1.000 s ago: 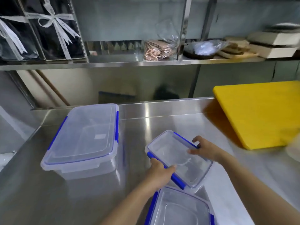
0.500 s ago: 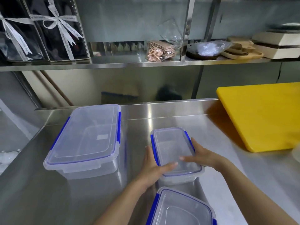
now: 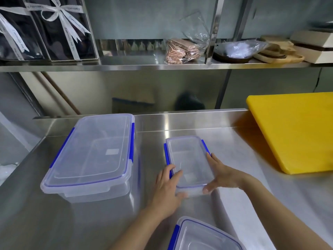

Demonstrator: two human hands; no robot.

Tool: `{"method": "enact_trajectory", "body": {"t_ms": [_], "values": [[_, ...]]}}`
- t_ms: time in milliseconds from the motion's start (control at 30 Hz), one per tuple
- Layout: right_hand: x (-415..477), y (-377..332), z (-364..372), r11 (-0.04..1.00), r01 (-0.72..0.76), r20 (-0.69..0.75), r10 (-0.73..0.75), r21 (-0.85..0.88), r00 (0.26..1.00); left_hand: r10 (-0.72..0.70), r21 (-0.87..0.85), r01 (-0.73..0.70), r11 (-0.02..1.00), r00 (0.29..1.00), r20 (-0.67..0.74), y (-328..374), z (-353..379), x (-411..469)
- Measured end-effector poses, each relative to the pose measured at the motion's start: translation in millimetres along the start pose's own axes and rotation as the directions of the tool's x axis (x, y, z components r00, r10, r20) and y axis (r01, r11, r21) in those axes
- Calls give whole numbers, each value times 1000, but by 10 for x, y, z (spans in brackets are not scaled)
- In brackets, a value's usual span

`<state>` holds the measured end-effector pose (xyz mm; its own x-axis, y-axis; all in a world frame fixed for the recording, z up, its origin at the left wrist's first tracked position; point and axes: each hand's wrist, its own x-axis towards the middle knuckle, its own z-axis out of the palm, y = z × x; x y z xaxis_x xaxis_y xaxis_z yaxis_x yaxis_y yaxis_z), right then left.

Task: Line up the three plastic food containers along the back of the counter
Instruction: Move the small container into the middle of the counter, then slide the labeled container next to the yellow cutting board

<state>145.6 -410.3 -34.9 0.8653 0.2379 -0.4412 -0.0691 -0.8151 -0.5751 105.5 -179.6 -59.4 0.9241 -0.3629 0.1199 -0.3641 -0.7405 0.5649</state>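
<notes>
Both hands — left hand (image 3: pixel 166 186), right hand (image 3: pixel 220 175) — grasp the small clear blue-clipped plastic container (image 3: pixel 187 159) at frame centre on the steel counter (image 3: pixel 100 222).

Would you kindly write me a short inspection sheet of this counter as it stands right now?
Surface: steel counter, bare and shiny between items.
Job's things: large container at back left, lid on; small container mid-counter, short of the back edge; third container at the near edge, partly out of frame.
Clutter: yellow cutting board at right.
Hands: left hand and right hand grip the small container's near end, fingers on its sides.
Cables: nothing seen.
Surroundings: shelf above with ribboned boxes, a bagged stack, wooden boards.
</notes>
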Motion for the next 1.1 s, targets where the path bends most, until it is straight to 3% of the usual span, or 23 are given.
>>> {"method": "enact_trajectory", "body": {"t_ms": [200, 367, 600, 867, 1000, 1100], "values": [[434, -160, -19, 993, -8, -76, 17, 115, 997, 134, 282, -65, 957, 963, -233, -181, -65, 248], [712, -272, -54, 997, -16, -162, 28, 71, 986, -38, 290, 42, 956, 999, -19, -398, -47, 465], [791, -403, -32, 987, -70, -221, 37, -144, 975, -188, 412, 114, 904, 972, 142, -407, -138, 665], [474, -538, 135, 973, -145, -343, 77, -179, 936, -170, 312, 119, 942, 976, 139, -253, -403, 416], [114, -579, 250, 991, -64, -341, 22, -113, 940, -233, 71, 224, 972, 959, 160, -30, -562, 88], [-196, -590, 316, 995, -35, -367, -1, -91, 930, -281, -115, 319, 941, 923, 264, 114, -614, -198]]}}
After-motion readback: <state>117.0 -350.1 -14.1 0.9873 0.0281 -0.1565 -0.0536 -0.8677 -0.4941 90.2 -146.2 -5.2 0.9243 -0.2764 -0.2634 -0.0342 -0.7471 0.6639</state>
